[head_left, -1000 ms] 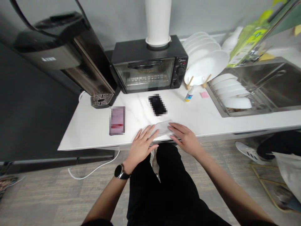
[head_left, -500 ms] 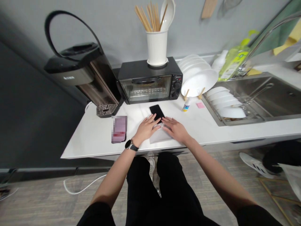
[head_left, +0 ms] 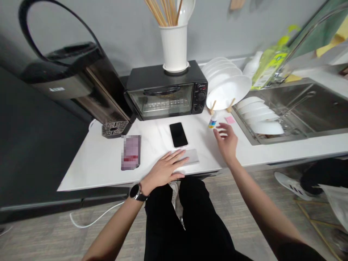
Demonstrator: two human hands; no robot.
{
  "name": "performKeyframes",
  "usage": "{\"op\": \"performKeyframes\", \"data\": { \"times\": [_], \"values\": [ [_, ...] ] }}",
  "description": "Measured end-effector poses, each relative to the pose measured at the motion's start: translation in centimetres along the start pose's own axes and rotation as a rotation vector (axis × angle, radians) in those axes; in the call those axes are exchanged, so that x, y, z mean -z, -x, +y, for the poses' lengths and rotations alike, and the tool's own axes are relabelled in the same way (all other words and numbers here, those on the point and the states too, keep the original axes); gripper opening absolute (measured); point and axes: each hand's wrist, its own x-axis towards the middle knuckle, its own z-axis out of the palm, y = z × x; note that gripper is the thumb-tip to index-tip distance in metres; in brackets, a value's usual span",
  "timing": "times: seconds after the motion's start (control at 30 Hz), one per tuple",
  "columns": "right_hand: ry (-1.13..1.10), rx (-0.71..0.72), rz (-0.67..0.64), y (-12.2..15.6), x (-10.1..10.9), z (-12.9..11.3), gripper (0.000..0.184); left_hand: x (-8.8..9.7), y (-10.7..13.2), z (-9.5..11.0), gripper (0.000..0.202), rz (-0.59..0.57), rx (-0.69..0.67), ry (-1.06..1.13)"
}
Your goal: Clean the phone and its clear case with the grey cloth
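My left hand (head_left: 166,168) lies flat with its fingers spread, over the left part of a pale grey, thin rectangular piece (head_left: 192,157) at the counter's front. Just behind that piece is a phone (head_left: 178,134), dark screen up, with neither hand on it. My right hand (head_left: 227,143) hovers at the right, fingers bent and apart, nothing in them. Its fingertips are close to a small white bottle (head_left: 213,120) with a blue and yellow label; whether they touch, I cannot tell. A pink sticky note (head_left: 230,120) lies just beyond this hand.
A pixelated purple item (head_left: 131,152) lies left on the white counter (head_left: 89,168). Behind stand a water dispenser (head_left: 78,83), a toaster oven (head_left: 165,99) bearing a cup of chopsticks (head_left: 174,47), and racked plates (head_left: 228,90). Bowls (head_left: 266,127) sit in the sink (head_left: 320,119). Another person's shoe (head_left: 292,185) shows at right.
My right hand has left the phone and moved right, to beside the small bottle. My left hand has slid off the phone towards me onto the pale grey piece. The camera view has shifted slightly.
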Motion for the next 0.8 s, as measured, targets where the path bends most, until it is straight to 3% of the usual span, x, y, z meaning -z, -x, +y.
{"op": "performKeyframes", "data": {
  "times": [0.07, 0.1, 0.2, 0.33, 0.47, 0.57, 0.63, 0.7, 0.8],
  "values": [
    [-0.006, -0.009, 0.031, -2.9, -0.5, 1.3, 0.076, -0.1, -0.3, -0.6, 0.069, -0.011, -0.028, 0.006],
    [-0.01, -0.012, 0.008, -4.2, -1.1, 1.8, 0.078, -0.1, -0.6, -0.9, 0.069, -0.01, -0.04, 0.01],
    [-0.023, -0.033, -0.133, -6.2, -3.3, 2.3, 0.052, 0.1, -1.1, -1.5, 0.067, 0.024, -0.064, 0.03],
    [-0.073, -0.012, -0.313, -5.6, -6.5, 1.6, 0.04, -0.4, -0.3, -0.7, 0.066, 0.171, -0.013, 0.057],
    [-0.174, 0.042, -0.408, -4.6, -8.1, 0.5, 0.042, -0.9, 3.0, -1.0, 0.056, 0.435, 0.215, 0.083],
    [-0.272, 0.049, -0.341, -4.6, -7.9, 0.3, 0.049, -0.4, 7.3, -4.0, 0.05, 0.697, 0.515, 0.093],
    [-0.339, 0.024, -0.25, -4.8, -7.5, 0.4, 0.053, 0.0, 10.3, -6.9, 0.054, 0.805, 0.695, 0.104],
    [-0.391, -0.009, -0.179, -5.0, -7.2, 0.6, 0.058, 0.2, 12.6, -9.5, 0.06, 0.803, 0.804, 0.154],
    [-0.439, -0.035, -0.152, -5.1, -7.3, 0.8, 0.057, -0.1, 14.1, -11.7, 0.063, 0.715, 0.85, 0.229]
  ]
}}
